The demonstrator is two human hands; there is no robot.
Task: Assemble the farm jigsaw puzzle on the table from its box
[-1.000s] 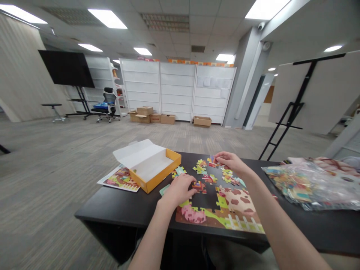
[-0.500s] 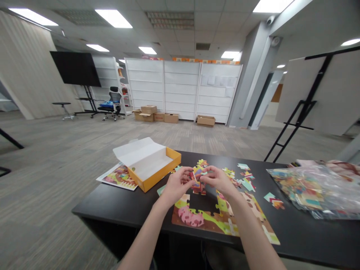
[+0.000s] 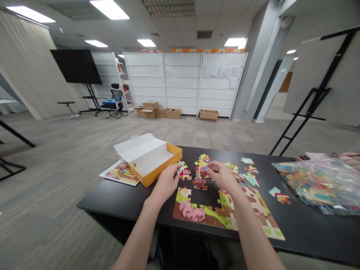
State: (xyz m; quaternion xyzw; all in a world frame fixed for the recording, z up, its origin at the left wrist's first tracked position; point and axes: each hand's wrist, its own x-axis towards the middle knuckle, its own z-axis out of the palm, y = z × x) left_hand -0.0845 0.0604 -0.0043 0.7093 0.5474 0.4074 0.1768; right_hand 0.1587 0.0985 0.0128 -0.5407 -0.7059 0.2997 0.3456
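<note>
My left hand [image 3: 168, 180] is at the near right corner of the open yellow box, its fingers closed at the edge of a puzzle piece with a red barn [image 3: 185, 173]. What it grips is too small to make out. My right hand [image 3: 221, 174] pinches a purple and orange puzzle piece [image 3: 204, 170] over a small cluster of joined pieces [image 3: 200, 183]. Nearer the table's front edge lies the partly joined farm puzzle [image 3: 208, 216], with a pink pig at its left and a gap at its top. My right forearm crosses over it.
The yellow box [image 3: 157, 169] stands at the left on a printed picture sheet [image 3: 122, 173]. Loose pieces [image 3: 251, 176] lie right of my right hand. A clear plastic bag of pieces [image 3: 317, 183] rests at the right on the black table [image 3: 112, 200].
My left hand has moved left, away from my right hand, to the barn piece. The piece that was between both hands is now lower, at my right fingertips. The view has shifted slightly.
</note>
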